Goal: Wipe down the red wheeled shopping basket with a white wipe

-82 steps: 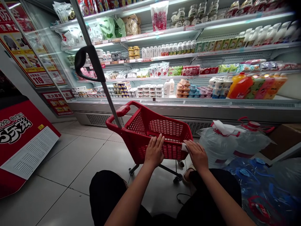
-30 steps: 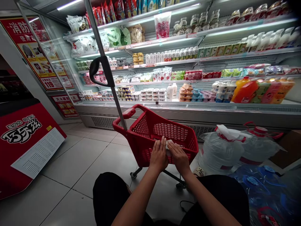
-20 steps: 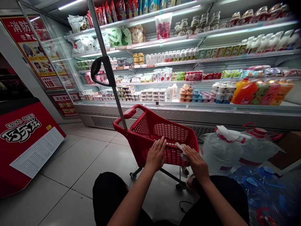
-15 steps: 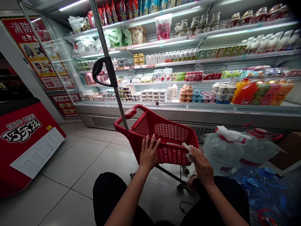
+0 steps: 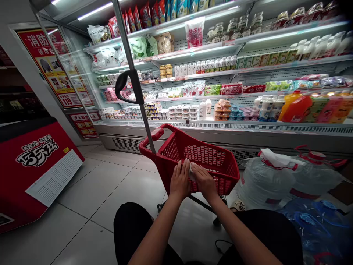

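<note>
A red plastic shopping trolley with a perforated basket stands in front of me, its near side facing my knees. My left hand lies on that near wall, fingers stretched out and close together, holding nothing. Beside it, almost touching, my right hand presses a crumpled white wipe against the basket wall; the palm and fingers hide most of the wipe. A grey pole with a black looped handle rises at the trolley's left end.
An open refrigerated shelf full of dairy and drinks runs behind the trolley. Large bagged water bottles and blue-capped bottles crowd the right side. On the left stands a red freezer chest. A dark cable lies on the tiled floor.
My right hand has slid left along the basket wall with the wipe, from near the right end to beside my left hand. The left hand stays on the wall. The view has shifted slightly.
</note>
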Demonstrator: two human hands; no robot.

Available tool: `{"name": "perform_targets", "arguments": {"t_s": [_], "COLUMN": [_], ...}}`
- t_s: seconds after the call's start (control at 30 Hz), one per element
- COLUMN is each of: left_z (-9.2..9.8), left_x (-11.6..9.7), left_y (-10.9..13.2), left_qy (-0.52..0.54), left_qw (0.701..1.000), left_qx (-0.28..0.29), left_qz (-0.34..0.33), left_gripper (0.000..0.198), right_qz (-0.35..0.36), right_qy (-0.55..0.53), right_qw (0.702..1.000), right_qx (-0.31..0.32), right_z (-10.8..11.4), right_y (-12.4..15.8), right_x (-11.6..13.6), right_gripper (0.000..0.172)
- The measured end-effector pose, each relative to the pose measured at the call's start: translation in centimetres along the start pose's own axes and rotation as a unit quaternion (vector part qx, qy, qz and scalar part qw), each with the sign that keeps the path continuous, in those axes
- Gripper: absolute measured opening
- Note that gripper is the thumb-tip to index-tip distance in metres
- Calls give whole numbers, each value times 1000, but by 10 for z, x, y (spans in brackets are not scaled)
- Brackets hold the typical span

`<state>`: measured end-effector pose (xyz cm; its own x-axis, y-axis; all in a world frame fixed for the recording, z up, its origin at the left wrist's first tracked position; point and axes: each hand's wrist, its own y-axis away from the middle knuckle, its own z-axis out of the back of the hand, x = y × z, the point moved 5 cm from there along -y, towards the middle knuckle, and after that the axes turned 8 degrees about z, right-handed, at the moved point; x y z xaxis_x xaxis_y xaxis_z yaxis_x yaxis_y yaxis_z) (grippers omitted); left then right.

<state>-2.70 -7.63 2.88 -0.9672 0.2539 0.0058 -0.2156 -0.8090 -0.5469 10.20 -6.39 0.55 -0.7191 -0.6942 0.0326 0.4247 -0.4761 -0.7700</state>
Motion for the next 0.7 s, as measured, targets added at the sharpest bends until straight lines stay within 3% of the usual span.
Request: {"name": "perform_targets", "arguments": {"t_s": [0.17, 0.27, 0.37, 0.47, 0.7], "left_z": [1, 1, -1, -3, -1], "left_x": [3, 3, 1, -3, -7], "left_y": [2, 2, 2, 1, -3], "left_qy": [-19, -14, -6, -2, 4], "left_qw": [1000, 1000, 1000, 1000, 1000], "left_qx": [10, 15, 15, 12, 11], "left_qz": [-4, -3, 0, 4, 7], "left_gripper": [98, 93, 91, 94, 93], "right_qz": [-4, -47, -99, -111, -41], "right_qy": [36, 67, 78, 76, 8], "right_qw": [999, 996, 991, 990, 999], "right_qx": [-9, -17, -36, -46, 2], "right_z": [33, 56, 68, 63, 17], "right_y": [51, 83, 98, 87, 12], "right_x": [-32, -57, -70, -64, -7], "right_gripper": [62, 61, 56, 55, 59]}}
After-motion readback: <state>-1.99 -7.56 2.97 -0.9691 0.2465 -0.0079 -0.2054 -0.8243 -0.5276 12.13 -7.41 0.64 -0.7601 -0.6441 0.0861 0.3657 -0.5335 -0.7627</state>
